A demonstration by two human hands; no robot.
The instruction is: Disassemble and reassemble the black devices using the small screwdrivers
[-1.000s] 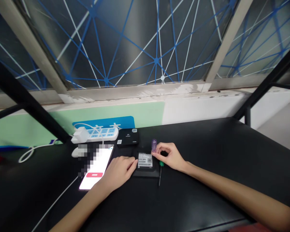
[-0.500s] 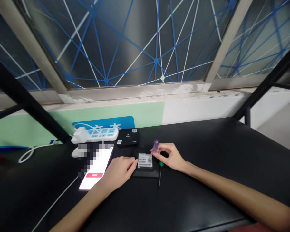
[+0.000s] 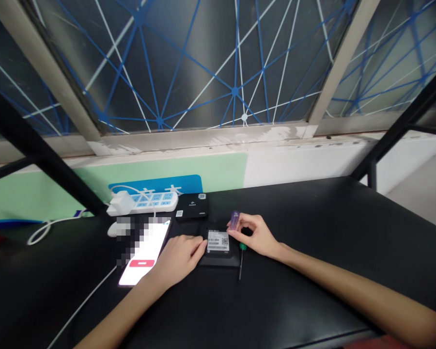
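Observation:
A black plastic box [image 3: 220, 261] with a white printed label [image 3: 218, 241] lies flat on the black table. My left hand [image 3: 181, 254] steadies its left side, fingers drawn together and fingertips against the edge. Between the thumb and fingers of my right hand [image 3: 256, 235] is a screwdriver with a clear purple handle [image 3: 234, 219], held upright over the box's far right corner. Its shaft and tip are hidden by the fingers. Just right of the box, below my right hand, lies a second screwdriver [image 3: 241, 261] with a green handle, its shaft pointing toward me.
Left of my left hand lies a phone [image 3: 141, 261] with a lit screen. Behind are another black box [image 3: 192, 206], a white power strip [image 3: 160, 202] with a plugged-in charger [image 3: 121, 203], and a white mouse-like object [image 3: 113, 229]. A white cable [image 3: 83, 308] crosses the table's left side.
The purple handle has turned or leaned very slightly between my right fingers. My left hand and the box have stayed in place.

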